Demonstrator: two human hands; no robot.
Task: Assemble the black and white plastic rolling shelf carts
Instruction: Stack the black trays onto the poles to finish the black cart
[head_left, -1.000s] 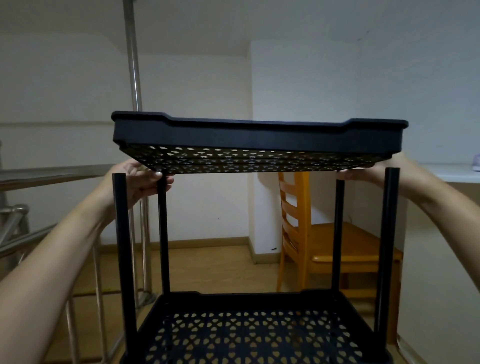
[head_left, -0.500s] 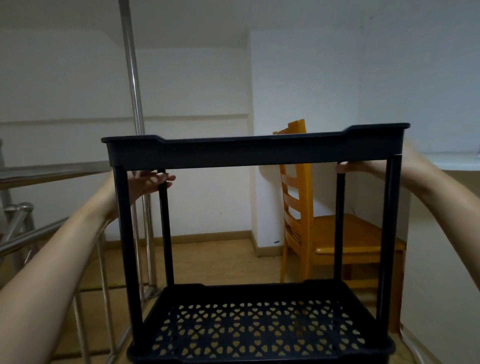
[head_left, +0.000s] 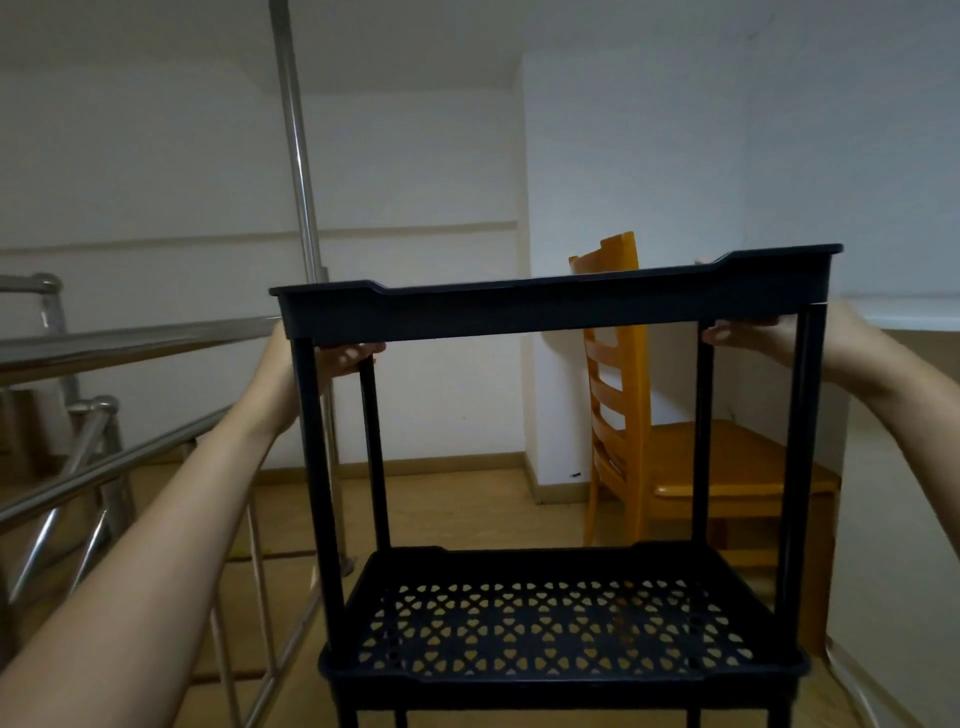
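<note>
Top tray has dropped onto the posts; both hands still grip its ends

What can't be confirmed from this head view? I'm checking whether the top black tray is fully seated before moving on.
- Post sockets: hidden under the top tray; its side wall covers all four post tops.
- Left hand and right hand: fingers partly behind the tray and posts, so the grip is unclear.
- Cart bottom, wheels: cut off by the lower frame edge below the lower tray.
- Top tray floor: seen edge-on.
</note>
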